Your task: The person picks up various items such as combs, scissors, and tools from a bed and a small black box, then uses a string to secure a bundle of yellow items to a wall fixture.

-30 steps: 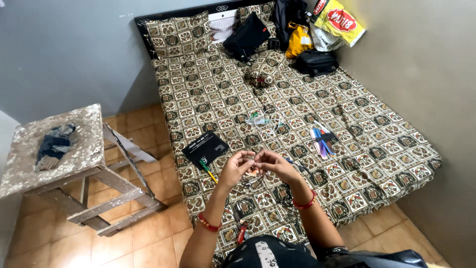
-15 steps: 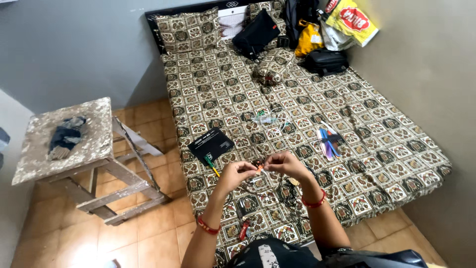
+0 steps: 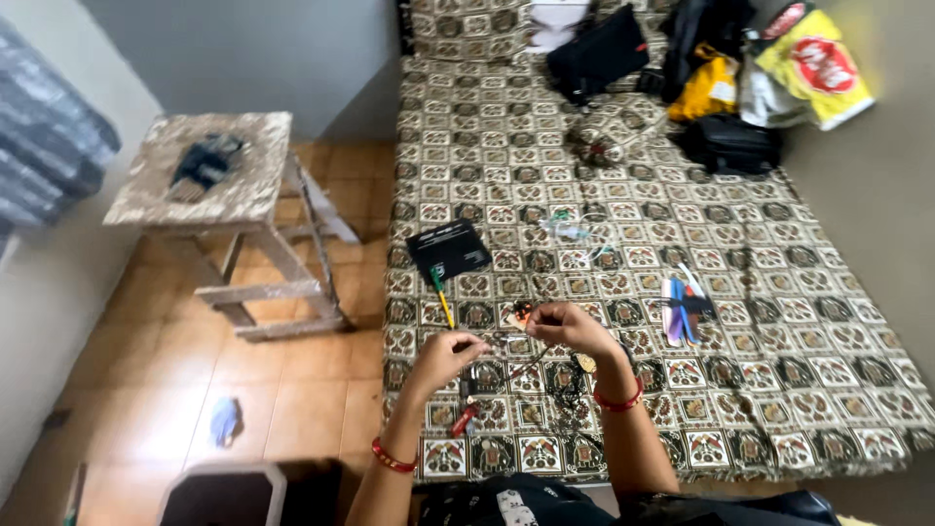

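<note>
Thin dark wire (image 3: 511,343) stretched between both hands, pinched at each end. Left hand (image 3: 443,356) clenched, fingertips nipping the wire's near end; red thread band at the wrist. Right hand (image 3: 568,325) curled, thumb and forefinger gripping the far end, where a small orange-red bit (image 3: 522,310) shows; too small to tell what it is. Wire held just above the bed (image 3: 779,292), close to its near-left corner. Bed cover: soft cloth, square tile pattern, brown and cream. Under the hands: tangle of dark cables (image 3: 565,385), red-handled tool (image 3: 464,419). Just beyond: green-yellow screwdriver (image 3: 441,295), flat black packet (image 3: 449,248). To the right, well apart: blue and white pens (image 3: 682,307). Bed edge left of the left hand, then glossy brown tiled floor (image 3: 195,380). Paint-spattered wooden stool (image 3: 209,185) farther left. Bags (image 3: 730,107) piled at the far end by the wall.
</note>
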